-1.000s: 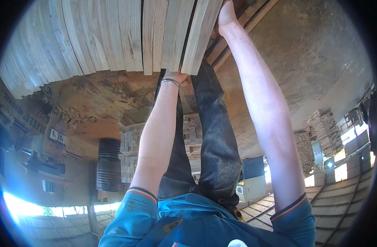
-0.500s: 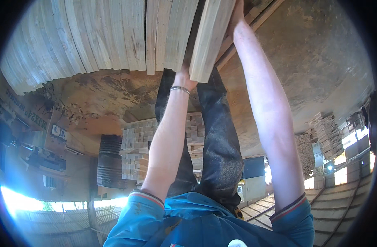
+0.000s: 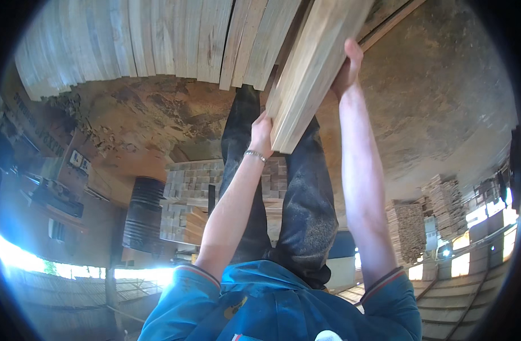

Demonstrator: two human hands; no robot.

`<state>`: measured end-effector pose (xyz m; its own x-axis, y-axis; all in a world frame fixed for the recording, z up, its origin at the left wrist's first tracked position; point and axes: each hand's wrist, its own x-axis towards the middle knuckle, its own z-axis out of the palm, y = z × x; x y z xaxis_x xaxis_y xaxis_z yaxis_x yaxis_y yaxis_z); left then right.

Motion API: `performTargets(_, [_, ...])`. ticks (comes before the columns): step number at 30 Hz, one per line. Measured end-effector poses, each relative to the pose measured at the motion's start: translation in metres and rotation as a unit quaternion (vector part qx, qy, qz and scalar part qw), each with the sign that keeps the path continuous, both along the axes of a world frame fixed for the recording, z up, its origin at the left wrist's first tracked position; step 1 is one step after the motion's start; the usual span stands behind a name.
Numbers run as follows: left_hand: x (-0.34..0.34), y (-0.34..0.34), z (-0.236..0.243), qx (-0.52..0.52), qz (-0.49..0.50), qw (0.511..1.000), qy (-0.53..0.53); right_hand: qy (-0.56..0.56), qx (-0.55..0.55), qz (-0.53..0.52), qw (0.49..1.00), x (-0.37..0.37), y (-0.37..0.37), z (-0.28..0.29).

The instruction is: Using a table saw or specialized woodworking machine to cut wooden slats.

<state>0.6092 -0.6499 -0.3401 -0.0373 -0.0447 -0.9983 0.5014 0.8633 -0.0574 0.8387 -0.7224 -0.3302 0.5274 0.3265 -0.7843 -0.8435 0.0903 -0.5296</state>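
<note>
Between my hands are long pale wooden boards (image 3: pixel 320 65), apparently a couple laid together, tilted with the near end in front of my legs. My left hand (image 3: pixel 262 135) is closed on their left side close to that end. Farther up, my right hand (image 3: pixel 348 71) grips the right side, thumb on the outside and the other fingers hidden beneath the wood. Left of the held boards, a row of similar boards (image 3: pixel 169 40) lies side by side, their near ends roughly lined up.
Behind my legs stand stacked wood blocks (image 3: pixel 192 183) and a dark ribbed drum (image 3: pixel 143 213). More wood piles (image 3: pixel 405 227) rise on the right. The floor (image 3: pixel 436 74) is stained and dusty. A narrow wooden rail (image 3: pixel 394 25) runs beyond my right hand.
Both hands have drawn the held boards toward my body and slightly right, away from the row. More of my right hand now shows.
</note>
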Motion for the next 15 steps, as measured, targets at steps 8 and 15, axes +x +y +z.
performTargets(8, [-0.049,0.029,0.105,0.152,-0.200,0.963,-0.092,-0.037,-0.062,-0.062,0.995,-0.081,-0.036,0.152])
performTargets(15, [0.019,0.082,0.256,0.318,-0.428,0.666,-0.521,-0.125,0.124,-0.060,0.983,-0.135,-0.047,0.223])
